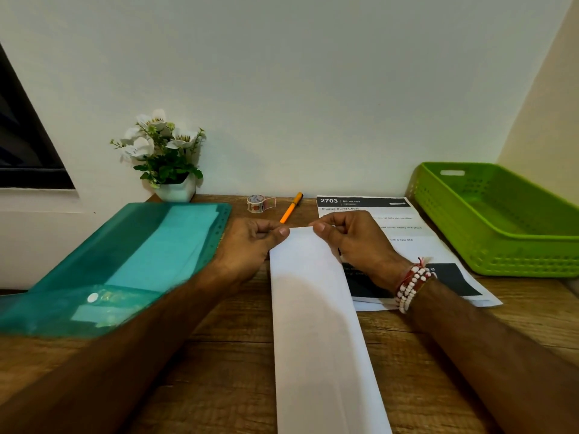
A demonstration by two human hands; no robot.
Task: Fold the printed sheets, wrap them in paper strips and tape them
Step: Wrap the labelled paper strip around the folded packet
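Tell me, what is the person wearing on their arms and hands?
Both arms are bare, with no sleeves in view. The right wrist wears bead bracelets: small round white beads with some red ones, plus thin red thread. The left hand and right hand show no gloves or visible rings, and the left wrist is bare.

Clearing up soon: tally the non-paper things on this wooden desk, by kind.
Teal plastic folder: 1
Patterned tape roll: 1
Orange pen: 1
Green plastic basket: 1
White-flowered potted plant: 1
Total: 5
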